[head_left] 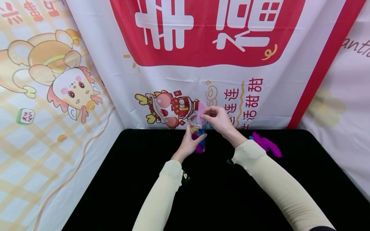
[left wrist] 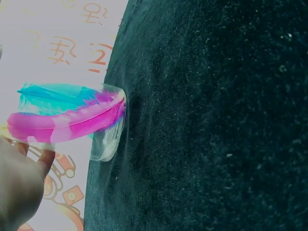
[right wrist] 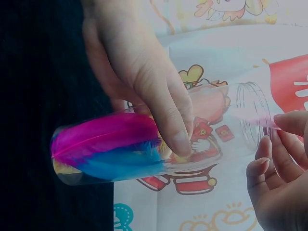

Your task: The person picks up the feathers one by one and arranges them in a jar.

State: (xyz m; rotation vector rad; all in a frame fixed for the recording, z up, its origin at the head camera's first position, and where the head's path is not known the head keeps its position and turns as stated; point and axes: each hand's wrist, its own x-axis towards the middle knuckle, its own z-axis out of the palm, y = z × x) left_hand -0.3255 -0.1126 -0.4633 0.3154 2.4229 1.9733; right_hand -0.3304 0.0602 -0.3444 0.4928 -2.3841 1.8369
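Observation:
A clear jar [right wrist: 231,156] with a threaded neck stands on the black tabletop, its mouth uncovered. My left hand [head_left: 189,143] grips it round the middle, thumb across the near side in the right wrist view. Inside, low down, lie a magenta feather [right wrist: 106,137], a blue feather [right wrist: 125,163] and some yellowish ones. At the mouth, my right hand [head_left: 220,121] pinches a pale pink feather [head_left: 201,110] between thumb and fingertips. In the right wrist view, part of that feather shows within the neck.
Several magenta feathers [head_left: 267,145], with a bit of blue beside them, lie on the black table [head_left: 208,199] at the back right. A printed cloth backdrop [head_left: 115,93] rises right behind the table's far edge, and more cloth hangs at both sides.

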